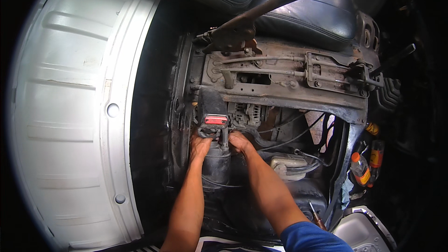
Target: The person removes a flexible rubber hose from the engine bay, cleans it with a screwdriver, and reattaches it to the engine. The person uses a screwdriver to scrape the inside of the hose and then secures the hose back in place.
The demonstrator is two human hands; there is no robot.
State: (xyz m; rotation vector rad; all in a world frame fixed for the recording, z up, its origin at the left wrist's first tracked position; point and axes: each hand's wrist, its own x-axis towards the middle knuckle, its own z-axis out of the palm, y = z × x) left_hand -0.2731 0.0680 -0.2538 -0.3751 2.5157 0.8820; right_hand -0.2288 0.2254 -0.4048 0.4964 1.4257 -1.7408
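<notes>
My left hand point(200, 145) reaches to the left side of a black cylindrical housing point(213, 168), just below a black plastic piece with a red label point(211, 107). My right hand point(238, 141) is at the housing's right side, beside a thick dark hose point(255, 137). The fingers of both hands curl in among the parts and are mostly hidden; what they grip, if anything, I cannot make out. An alternator-like metal unit point(247, 115) sits behind them, and a translucent reservoir with hoses point(287, 168) lies to the right.
A white metal panel point(70, 112) fills the left. Black seats point(308, 14), a raised rusty lever point(275, 9) and a bracket with cables point(331, 72) are at the top. Bottles point(360, 168), a screwdriver point(317, 219) and a silver door panel point(361, 233) are at the right.
</notes>
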